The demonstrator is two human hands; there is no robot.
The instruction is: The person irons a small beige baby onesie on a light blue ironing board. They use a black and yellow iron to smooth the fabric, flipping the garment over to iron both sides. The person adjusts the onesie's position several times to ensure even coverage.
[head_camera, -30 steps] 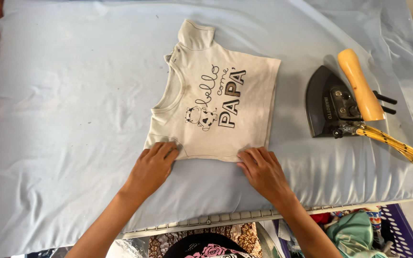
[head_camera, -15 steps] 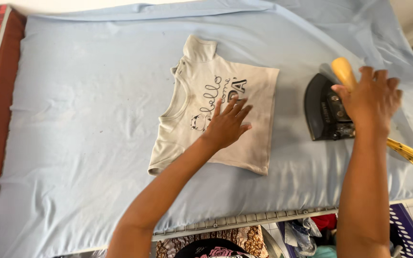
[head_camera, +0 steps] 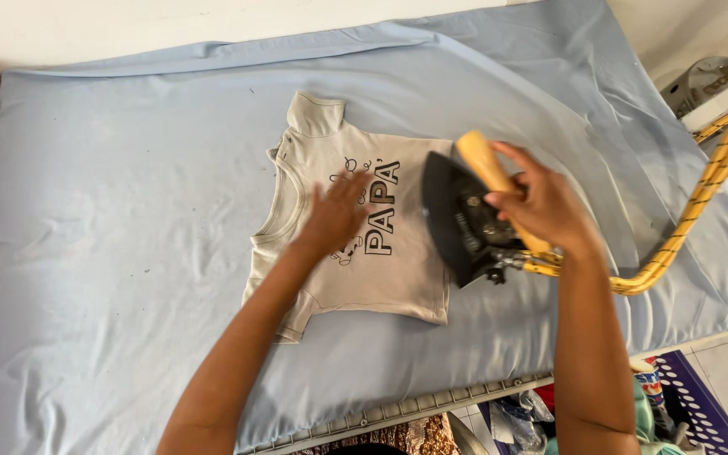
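Left hand (head_camera: 336,217) flat on beige shirt (head_camera: 398,261), right hand (head_camera: 541,206) gripping iron (head_camera: 465,221)

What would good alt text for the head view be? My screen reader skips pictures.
A person's right hand holds a black iron by its wooden handle at the edge of a small beige printed T-shirt, while the left hand presses the shirt flat. It lies on a light blue padded cloth; a yellow braided cord trails right.

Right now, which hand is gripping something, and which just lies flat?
The right hand grips the iron's yellow wooden handle. The left hand lies flat, fingers spread, on the beige T-shirt, gripping nothing.
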